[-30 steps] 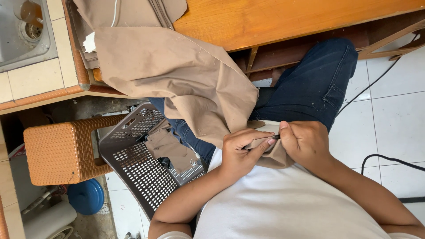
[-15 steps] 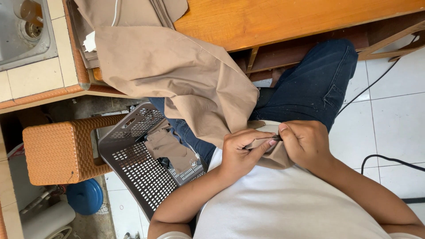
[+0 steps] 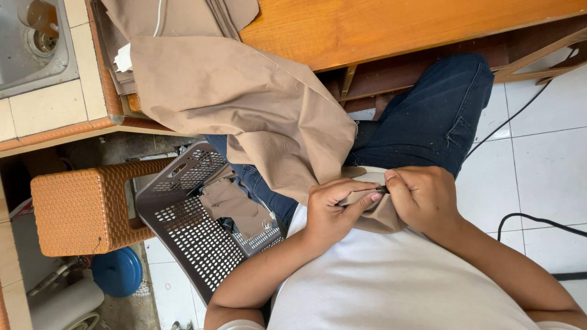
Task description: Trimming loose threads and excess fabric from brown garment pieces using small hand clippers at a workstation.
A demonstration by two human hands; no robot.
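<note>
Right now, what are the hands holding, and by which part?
Both the left hand and the right hand pinch one edge of the tan fabric near the lap; fingers fold it.

table: orange-brown wooden tabletop (image 3: 379,27), at twelve o'clock
on it: tan cotton cloth (image 3: 244,98), draped off the edge
floor: white glazed tiles (image 3: 544,159)
on floor: black cable (image 3: 538,221), three o'clock

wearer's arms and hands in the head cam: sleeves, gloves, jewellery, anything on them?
Both hands bare: left hand and right hand show no gloves, rings or watch. Forearms are uncovered too. The white short-sleeved top ends in sleeve hems at the upper arms, just visible at the bottom edge. Fingernails are short and unpainted. No cables or markings.
</note>
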